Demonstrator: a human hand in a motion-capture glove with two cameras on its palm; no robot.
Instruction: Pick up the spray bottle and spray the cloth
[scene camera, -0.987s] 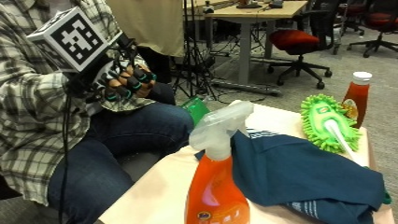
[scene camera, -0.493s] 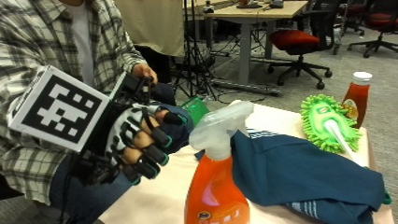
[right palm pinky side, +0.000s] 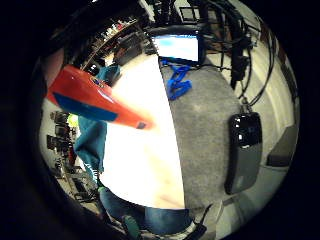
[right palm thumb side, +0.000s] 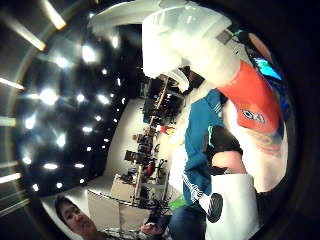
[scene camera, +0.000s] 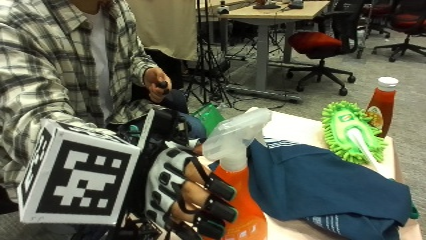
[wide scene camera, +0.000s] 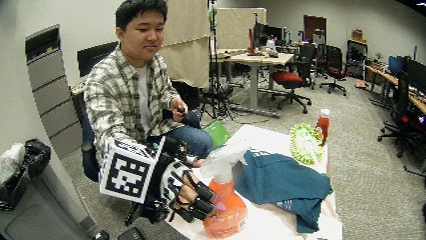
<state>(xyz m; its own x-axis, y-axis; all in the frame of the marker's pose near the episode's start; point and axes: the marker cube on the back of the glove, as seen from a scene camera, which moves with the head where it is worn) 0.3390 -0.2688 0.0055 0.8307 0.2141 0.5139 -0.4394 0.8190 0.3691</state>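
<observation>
Spray bottle (scene camera: 236, 200), orange with a clear white trigger head, upright at the near edge of a white table (scene camera: 303, 132), nozzle aimed toward the far side. Wrapped at its side by the gloved right hand (scene camera: 190, 197), fingers curled against the orange body just below the neck; not clear whether the curl is complete or whether the base is off the tabletop. No finger visible on the trigger. Just beside the bottle, a dark teal cloth (scene camera: 326, 187) spread in loose folds across the middle of the table, apparently dry and untouched. Beyond the cloth, a green fluffy duster head (scene camera: 351, 131) and, next to it, a red sauce bottle (scene camera: 381, 102) with a white cap near the far corner. Bare left hand (scene camera: 158, 81) held up by the chest, clasping a small dark object, well apart from the table. Judged progress: early, reach done and grasp forming; lifting, aiming at the cloth and squeezing the trigger all yet to come.
</observation>
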